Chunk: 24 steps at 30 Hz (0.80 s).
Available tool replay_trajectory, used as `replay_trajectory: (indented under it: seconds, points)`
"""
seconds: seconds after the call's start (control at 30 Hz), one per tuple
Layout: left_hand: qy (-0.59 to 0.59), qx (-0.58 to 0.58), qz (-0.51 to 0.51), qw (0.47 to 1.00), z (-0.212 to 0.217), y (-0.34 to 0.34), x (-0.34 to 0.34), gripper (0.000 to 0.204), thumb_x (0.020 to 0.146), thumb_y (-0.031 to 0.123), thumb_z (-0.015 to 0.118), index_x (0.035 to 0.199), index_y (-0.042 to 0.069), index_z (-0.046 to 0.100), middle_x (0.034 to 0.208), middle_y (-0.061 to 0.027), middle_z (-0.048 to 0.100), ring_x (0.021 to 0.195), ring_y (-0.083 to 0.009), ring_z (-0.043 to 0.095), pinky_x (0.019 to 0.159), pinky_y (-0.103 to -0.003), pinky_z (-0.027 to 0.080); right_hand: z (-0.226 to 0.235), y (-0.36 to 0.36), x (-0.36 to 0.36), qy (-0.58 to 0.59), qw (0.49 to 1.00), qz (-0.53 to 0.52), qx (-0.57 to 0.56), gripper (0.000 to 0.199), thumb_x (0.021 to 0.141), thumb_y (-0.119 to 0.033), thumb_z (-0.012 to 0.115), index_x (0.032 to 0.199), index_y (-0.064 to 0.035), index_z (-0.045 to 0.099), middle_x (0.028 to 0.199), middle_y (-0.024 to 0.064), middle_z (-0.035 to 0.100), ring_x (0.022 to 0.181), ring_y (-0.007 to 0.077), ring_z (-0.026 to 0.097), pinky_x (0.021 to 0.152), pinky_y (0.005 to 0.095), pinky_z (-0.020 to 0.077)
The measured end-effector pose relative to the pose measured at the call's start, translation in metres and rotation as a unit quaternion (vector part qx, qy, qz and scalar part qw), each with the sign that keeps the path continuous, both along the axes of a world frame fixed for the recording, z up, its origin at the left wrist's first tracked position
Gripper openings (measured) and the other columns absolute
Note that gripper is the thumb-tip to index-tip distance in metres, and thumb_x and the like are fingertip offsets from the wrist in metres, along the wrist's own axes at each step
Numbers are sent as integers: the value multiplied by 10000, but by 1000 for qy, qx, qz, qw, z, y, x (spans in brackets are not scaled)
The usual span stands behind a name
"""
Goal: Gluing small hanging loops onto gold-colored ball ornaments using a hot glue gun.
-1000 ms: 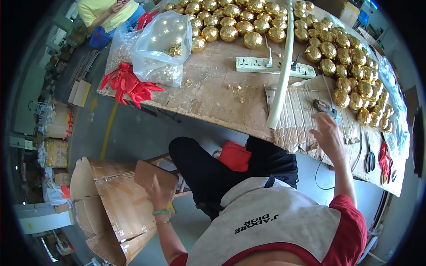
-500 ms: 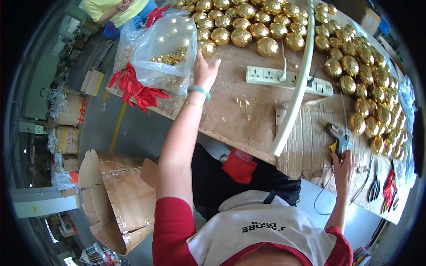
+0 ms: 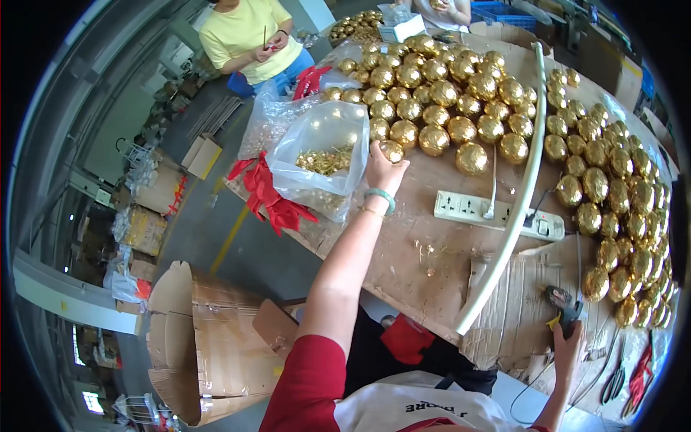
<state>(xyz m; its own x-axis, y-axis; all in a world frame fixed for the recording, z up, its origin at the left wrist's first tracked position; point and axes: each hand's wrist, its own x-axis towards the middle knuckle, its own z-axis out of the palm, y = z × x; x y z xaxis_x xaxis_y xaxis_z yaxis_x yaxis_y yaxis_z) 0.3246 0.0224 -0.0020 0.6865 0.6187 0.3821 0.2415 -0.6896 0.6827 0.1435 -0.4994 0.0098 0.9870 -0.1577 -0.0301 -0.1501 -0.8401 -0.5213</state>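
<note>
My left hand [image 3: 385,173], with a green bangle at its wrist, reaches far across the table. Its fingers and thumb close around a shiny gold ball [image 3: 391,150] at the near left edge of a large group of gold balls [image 3: 433,140]. Left of that hand, a clear plastic bag [image 3: 288,144] holds small gold pieces [image 3: 324,161]. At the right, my right hand [image 3: 568,351] grips the handle end of a dark glue gun [image 3: 563,305], which lies on a cardboard sheet [image 3: 520,277]. The hand partly hides its handle.
A white power strip [image 3: 497,216] with plugged cords lies mid-table, under a long pale tube [image 3: 507,237]. More gold balls [image 3: 594,184] crowd the right. Red gloves [image 3: 270,194] hang at the left edge; scissors [image 3: 614,381] lie far right. A person in yellow [image 3: 248,39] stands beyond.
My left hand has moved forward and closed on the gold ball at its fingertips. My right hand stays at the glue gun. The head view has tilted up, showing more of the far table.
</note>
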Motion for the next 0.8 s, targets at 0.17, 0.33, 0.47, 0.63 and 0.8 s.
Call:
replay_trajectory:
  seconds: [0.17,0.33,0.47,0.63,0.8]
  points:
    - [-78,-30,-140,987,24,-13,-57,801,564,181,899,1232,20,486,1170,-177,526,1108,-290,543,935,-374,471,-2,-17,13,12,949,-21,314,218,840,-171,680,953,-78,518,760,-27,512,638,37,455,516,204,347]
    - [-114,2,-203,973,62,-56,-139,820,606,67,875,1310,62,455,1200,-141,450,1108,-296,496,975,-374,444,33,-5,-7,-20,894,-60,443,272,802,-121,686,1021,-28,554,807,23,581,689,99,536,632,236,423]
    - [-143,-1,-239,960,72,-89,-191,855,592,62,883,1330,72,452,1197,-136,445,1123,-288,483,983,-381,439,53,20,-12,-49,783,131,606,457,830,-120,634,1244,24,503,1080,110,589,894,193,579,782,316,461]
    - [-118,-17,-253,960,74,-120,-249,871,600,64,876,1346,63,425,1208,-149,441,1142,-312,455,999,-405,418,95,108,-30,19,810,315,494,522,853,-202,651,1297,30,506,1207,184,594,1086,296,596,930,417,446]
    - [-139,0,-238,961,72,-125,-282,887,606,46,864,1350,20,380,1234,-169,423,1158,-337,447,992,-426,410,112,151,-43,98,832,387,385,409,905,-163,631,1264,3,528,1119,107,641,1067,195,590,945,346,437]
